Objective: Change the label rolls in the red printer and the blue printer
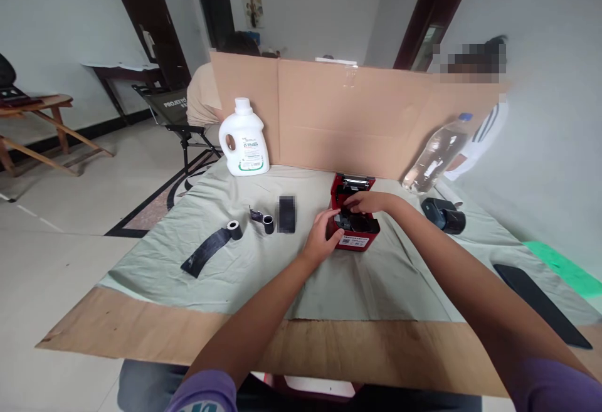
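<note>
A small red and black machine (355, 241) stands on the cloth with its lid raised at the back. My left hand (322, 236) rests against its left side, fingers bent around the edge, steadying contact with the body. Over the open compartment, my right hand (364, 202) reaches in from the right with fingertips bent down inside; what they touch is hidden. To the left lie a roll with a long dark strip (207, 252) unrolled, a smaller black roll (268, 224) with a loose end, and a dark rectangular object (286, 214).
A white jug (244, 142) and a cardboard screen (338, 117) stand behind. On the right are a clear bottle (437, 155), a black device (443, 215) and a dark flat object (540, 305). Two people are beyond the screen.
</note>
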`<state>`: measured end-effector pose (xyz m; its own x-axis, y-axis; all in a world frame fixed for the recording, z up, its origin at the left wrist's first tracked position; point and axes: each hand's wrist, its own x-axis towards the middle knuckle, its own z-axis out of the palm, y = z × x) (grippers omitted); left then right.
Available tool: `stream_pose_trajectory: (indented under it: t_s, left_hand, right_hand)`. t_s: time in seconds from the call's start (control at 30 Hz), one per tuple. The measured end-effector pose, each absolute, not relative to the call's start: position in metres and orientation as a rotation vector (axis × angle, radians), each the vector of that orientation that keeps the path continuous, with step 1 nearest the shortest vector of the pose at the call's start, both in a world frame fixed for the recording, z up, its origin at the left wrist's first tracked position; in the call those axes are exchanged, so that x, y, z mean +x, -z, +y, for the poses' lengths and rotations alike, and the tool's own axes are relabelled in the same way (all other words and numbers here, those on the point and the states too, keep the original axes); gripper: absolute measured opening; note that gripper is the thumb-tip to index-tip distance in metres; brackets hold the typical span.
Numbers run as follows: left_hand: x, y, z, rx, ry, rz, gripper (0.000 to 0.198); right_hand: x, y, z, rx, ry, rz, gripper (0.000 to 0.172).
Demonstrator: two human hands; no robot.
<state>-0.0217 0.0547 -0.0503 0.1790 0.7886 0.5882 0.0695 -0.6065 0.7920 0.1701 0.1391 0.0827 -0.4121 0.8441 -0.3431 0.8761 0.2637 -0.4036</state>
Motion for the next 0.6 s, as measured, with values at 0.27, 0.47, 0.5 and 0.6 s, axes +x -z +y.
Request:
stream_pose_trajectory:
  t_s: [0.27,0.47,0.5,0.6]
  left_hand:
    - [-0.022,0.052,0.057,1.831,-1.456,0.817,0.049]
    - [-0.023,0.050,0.057,1.777,-1.507,0.759,0.042]
    - [-0.023,0.050,0.057,1.761,-1.519,0.738,0.041]
    - [-0.020,0.052,0.059,1.707,-1.552,0.731,0.046]
  right_hand:
    - [0.126,-0.075,0.143,1.701,0.460,2.375,0.023]
    - [0.146,-0.121,0.109,1.728,0.361,2.584,0.025]
    - [0.143,-0.129,0.102,1.746,0.426,2.678,0.025]
    - [0.107,-0.139,0.080,1.688,0.848,3.008,0.037]
